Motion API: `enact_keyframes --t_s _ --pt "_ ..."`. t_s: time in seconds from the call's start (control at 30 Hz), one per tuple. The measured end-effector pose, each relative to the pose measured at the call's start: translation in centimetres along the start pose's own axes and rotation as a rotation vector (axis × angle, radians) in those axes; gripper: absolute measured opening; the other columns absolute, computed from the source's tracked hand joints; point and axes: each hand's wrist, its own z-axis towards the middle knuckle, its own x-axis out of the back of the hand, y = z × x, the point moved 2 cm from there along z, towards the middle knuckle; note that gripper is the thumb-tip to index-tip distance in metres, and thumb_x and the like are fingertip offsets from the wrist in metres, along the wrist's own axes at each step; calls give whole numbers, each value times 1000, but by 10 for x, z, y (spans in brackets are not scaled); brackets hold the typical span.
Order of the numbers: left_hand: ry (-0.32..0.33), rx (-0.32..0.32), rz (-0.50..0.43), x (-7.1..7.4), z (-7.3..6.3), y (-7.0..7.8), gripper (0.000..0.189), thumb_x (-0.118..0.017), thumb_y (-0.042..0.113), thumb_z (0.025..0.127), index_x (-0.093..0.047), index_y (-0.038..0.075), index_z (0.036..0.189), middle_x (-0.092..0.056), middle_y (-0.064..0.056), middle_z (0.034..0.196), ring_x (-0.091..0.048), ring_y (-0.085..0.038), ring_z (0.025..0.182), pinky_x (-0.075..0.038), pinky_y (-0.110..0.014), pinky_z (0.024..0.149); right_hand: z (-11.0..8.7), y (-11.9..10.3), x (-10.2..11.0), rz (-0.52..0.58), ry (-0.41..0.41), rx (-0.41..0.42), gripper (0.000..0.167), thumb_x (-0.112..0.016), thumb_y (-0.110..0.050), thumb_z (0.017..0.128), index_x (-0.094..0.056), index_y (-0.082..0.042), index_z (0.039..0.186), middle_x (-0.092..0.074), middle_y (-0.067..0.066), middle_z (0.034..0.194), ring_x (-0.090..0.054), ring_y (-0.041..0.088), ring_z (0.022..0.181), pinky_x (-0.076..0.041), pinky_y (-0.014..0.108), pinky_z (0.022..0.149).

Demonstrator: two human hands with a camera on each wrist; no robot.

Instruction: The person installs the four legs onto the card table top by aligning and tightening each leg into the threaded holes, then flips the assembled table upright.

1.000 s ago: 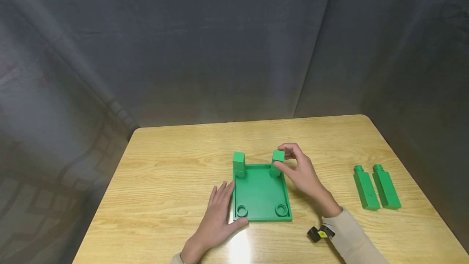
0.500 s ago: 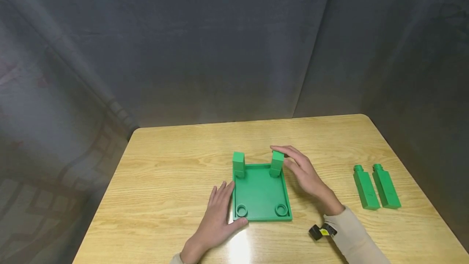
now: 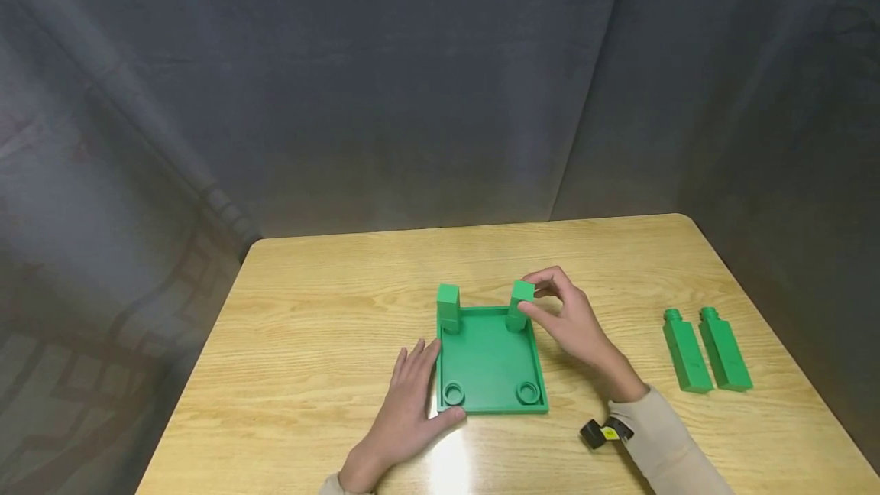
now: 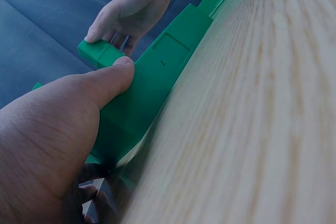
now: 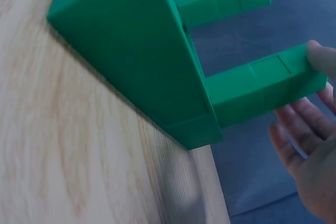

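Note:
A square green tabletop-like base (image 3: pixel 490 361) lies on the wooden table, with round sockets at its two near corners. Two square green legs stand upright at its far corners. My right hand (image 3: pixel 574 323) pinches the upper part of the far right leg (image 3: pixel 519 310) between thumb and fingers; the right wrist view shows the thumb on that leg's (image 5: pixel 268 85) end. The far left leg (image 3: pixel 448 305) stands untouched. My left hand (image 3: pixel 410 407) rests against the base's near left corner, fingers fairly straight along the left side and thumb at the front edge.
Two more green legs with threaded ends, a left one (image 3: pixel 687 354) and a right one (image 3: pixel 725 351), lie on the table (image 3: pixel 330 304) at the right. Dark grey curtains (image 3: pixel 426 98) hang behind the table and at its sides.
Half a second ago my right hand's fingers were spread farther past the leg's top; now thumb and fingers pinch it again. The left hand and base have stayed put.

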Motion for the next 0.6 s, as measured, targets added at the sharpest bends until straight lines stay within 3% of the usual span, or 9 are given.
enact_keyframes --t_s 0.17,0.27,0.37,0.5,0.6 --pt "2 3 -6 0 0 1 106 -78 56 97 -29 5 175 -37 -15 179 -25 -43 167 11 -30 137 0 0 0 -21 2 0 34 -79 -2 102 -61 -5 131 -68 12 136 -62 6 116 -53 26 105" --pt "4 0 -2 0 0 1 106 -78 57 97 -29 6 175 -37 -14 179 -26 -42 167 10 -31 137 -1 0 -1 -15 -26 24 44 -76 -2 104 -59 -6 144 -66 14 142 -60 7 120 -53 31 106" --pt "5 -6 5 0 0 1 106 -77 58 97 -29 5 175 -37 -14 179 -26 -42 167 10 -30 137 -1 1 -2 19 -62 61 50 -64 -1 110 -54 -9 158 -64 16 150 -59 7 127 -51 34 109" --pt "8 -11 -3 0 0 1 105 -77 58 97 -29 5 175 -37 -14 178 -26 -43 167 11 -28 137 -2 1 -2 65 -81 107 46 -50 0 114 -58 -7 159 -65 20 147 -61 9 127 -49 24 108" --pt "9 -9 -10 1 0 2 105 -78 56 97 -30 5 175 -38 -14 178 -26 -43 167 10 -29 137 -1 2 -1 62 -75 125 43 -50 2 114 -63 -6 155 -68 21 140 -63 10 121 -49 19 105"
